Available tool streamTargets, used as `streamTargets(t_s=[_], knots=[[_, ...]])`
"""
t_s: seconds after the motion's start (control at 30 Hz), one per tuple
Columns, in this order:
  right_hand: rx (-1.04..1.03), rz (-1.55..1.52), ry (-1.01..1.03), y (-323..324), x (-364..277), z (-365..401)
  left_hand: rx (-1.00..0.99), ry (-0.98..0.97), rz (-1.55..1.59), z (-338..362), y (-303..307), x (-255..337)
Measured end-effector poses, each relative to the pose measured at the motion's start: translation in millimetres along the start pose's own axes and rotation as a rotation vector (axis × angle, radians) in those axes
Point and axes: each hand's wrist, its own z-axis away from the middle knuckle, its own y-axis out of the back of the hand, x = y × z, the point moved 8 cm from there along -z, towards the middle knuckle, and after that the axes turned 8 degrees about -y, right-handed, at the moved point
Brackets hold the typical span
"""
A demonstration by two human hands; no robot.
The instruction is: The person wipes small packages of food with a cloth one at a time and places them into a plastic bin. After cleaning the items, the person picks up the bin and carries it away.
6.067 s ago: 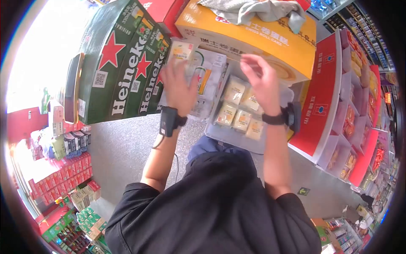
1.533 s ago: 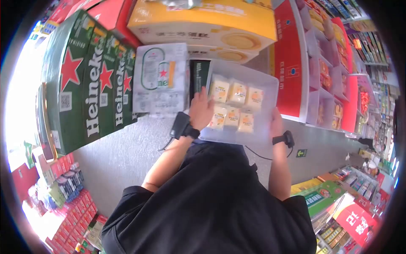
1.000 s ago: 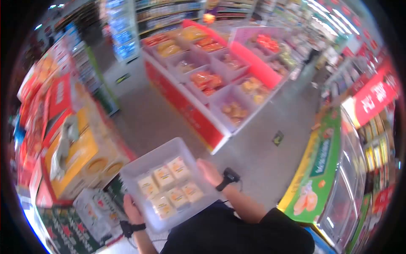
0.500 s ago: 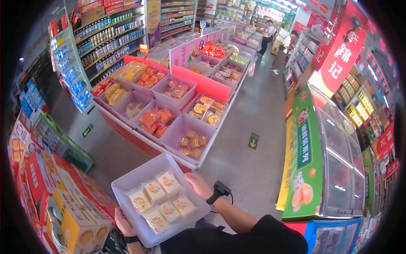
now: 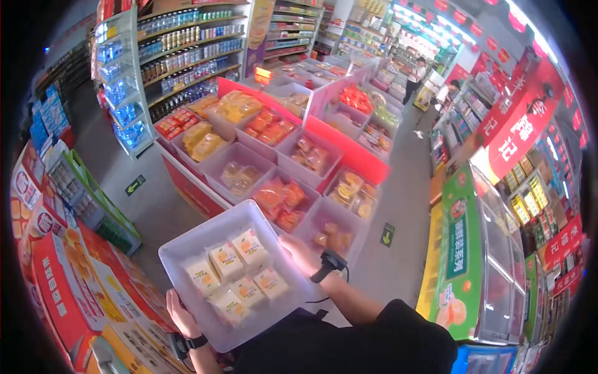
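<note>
A translucent white plastic bin (image 5: 177,257) is held tilted in front of my body, between both hands. Several square pale-yellow wrapped packets (image 5: 225,262) with orange prints lie in two rows on its bottom. My left hand (image 5: 182,316) grips the bin's lower left side, its fingers pointing up along the outer wall. On the opposite side, my right hand (image 5: 300,255) holds the bin by its right wall, the fingertips partly hidden behind it. A dark band is on each wrist.
Ahead stands a display island with bins of packaged snacks, including a bin of red packets (image 5: 280,198) and one of small brown pastries (image 5: 331,237). Stacked red cartons (image 5: 65,287) are at left. A green-fronted freezer (image 5: 460,249) lines the right. Two people are far down the aisle.
My view has turned, so the island sits further right and lower in the picture. The bin stays in both hands and now overlaps the island's near edge.
</note>
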Motion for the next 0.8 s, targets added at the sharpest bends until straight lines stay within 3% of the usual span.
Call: streamTargets(t_s=[0.07, 0.27, 0.37, 0.47, 0.5, 0.57, 0.67, 0.8], knots=[[-0.040, -0.177, -0.030, -29.2, -11.5, -30.2, 0.101, 0.041, 0.091, -32.4, 7.7, -4.6], [-0.109, -0.104, -0.094, -75.3, -4.7, -150.5, 0.190, 0.036, 0.068, -131.3, 11.6, 7.5], [-0.106, 0.010, -0.075, -102.8, -33.4, -205.7, 0.095, 0.023, -0.026, -186.3, 5.5, 12.9], [-0.077, -0.013, -0.074, -133.3, -37.6, -280.6, 0.009, -0.257, -0.565, -250.5, -12.8, 39.3], [-0.095, -0.041, -0.055, -141.9, -42.7, -302.8, 0.195, -0.011, -0.069, -275.7, 21.9, -11.5], [-0.149, 0.053, -0.063, -160.3, -57.8, -356.7, 0.216, -0.007, -0.151, -319.2, 22.5, -0.2], [-0.143, -0.185, -0.121, -203.3, -72.4, -433.1, 0.216, -0.049, -0.115, -393.5, 7.7, 23.0], [-0.279, 0.135, 0.075, -254.4, -122.7, -506.2, 0.329, 0.012, -0.013, -453.7, 6.7, 34.6]])
